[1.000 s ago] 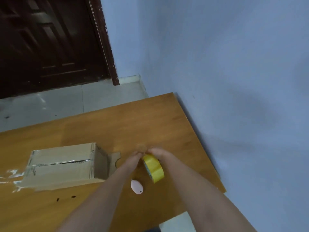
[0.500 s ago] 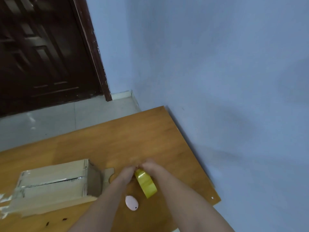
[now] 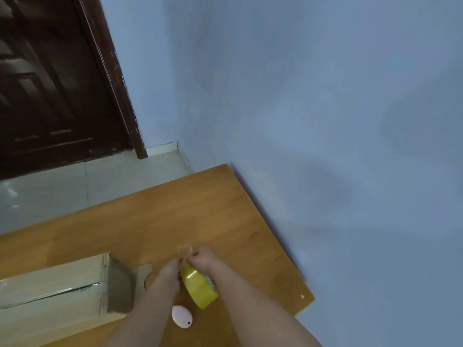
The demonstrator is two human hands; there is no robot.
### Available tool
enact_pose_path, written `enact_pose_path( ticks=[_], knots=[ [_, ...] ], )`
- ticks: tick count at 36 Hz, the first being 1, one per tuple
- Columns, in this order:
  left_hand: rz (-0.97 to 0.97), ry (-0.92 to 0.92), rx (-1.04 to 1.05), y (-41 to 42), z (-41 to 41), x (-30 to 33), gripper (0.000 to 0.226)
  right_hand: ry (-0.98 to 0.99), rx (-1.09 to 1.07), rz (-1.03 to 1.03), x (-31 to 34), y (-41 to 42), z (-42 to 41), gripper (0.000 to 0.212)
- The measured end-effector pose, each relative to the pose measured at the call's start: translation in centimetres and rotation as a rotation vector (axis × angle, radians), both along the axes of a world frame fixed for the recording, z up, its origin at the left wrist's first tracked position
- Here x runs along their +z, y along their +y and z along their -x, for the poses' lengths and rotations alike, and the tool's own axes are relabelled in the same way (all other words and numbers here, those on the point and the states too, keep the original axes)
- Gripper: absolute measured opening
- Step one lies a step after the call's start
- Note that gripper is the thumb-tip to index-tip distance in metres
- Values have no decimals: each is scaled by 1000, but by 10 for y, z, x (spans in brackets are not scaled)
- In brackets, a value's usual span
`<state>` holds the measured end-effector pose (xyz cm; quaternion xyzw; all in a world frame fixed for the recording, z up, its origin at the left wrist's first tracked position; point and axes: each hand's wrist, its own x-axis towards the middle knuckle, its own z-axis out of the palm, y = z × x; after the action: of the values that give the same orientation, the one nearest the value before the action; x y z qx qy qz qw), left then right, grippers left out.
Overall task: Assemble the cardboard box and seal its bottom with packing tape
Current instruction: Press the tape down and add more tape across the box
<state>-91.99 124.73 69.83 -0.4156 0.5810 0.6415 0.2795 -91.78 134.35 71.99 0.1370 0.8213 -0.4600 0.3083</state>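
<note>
Yellow tape roll gripped between left hand and right hand (both pinching).

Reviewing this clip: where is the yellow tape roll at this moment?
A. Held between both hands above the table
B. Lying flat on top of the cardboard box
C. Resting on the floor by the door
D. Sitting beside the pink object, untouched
A: the yellow tape roll sits between the left hand and the right hand, both of which grip it, to the right of the cardboard box.
</note>
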Motion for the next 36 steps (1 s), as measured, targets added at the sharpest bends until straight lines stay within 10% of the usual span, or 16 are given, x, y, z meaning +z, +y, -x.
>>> enact_pose_path(
  ticks=[6, 10, 15, 19, 36],
  knots=[
    [-37, -5, 46, -6, 4, -6, 40, -7, -22, -12, 0, 2, 0, 38],
    [-48, -51, -48, -1, 6, 1, 45, -32, -74, 58, -2, 3, -1, 5],
    [-46, -79, -98, -2, 8, 3, 50, -91, -168, 97, 1, 5, 0, 46],
    [-6, -86, -135, -1, 9, 7, 48, -154, -127, 143, 4, -5, -1, 22],
    [82, -155, -116, 8, 15, -1, 46, -98, 12, 101, -5, 19, -4, 44]
  ],
)
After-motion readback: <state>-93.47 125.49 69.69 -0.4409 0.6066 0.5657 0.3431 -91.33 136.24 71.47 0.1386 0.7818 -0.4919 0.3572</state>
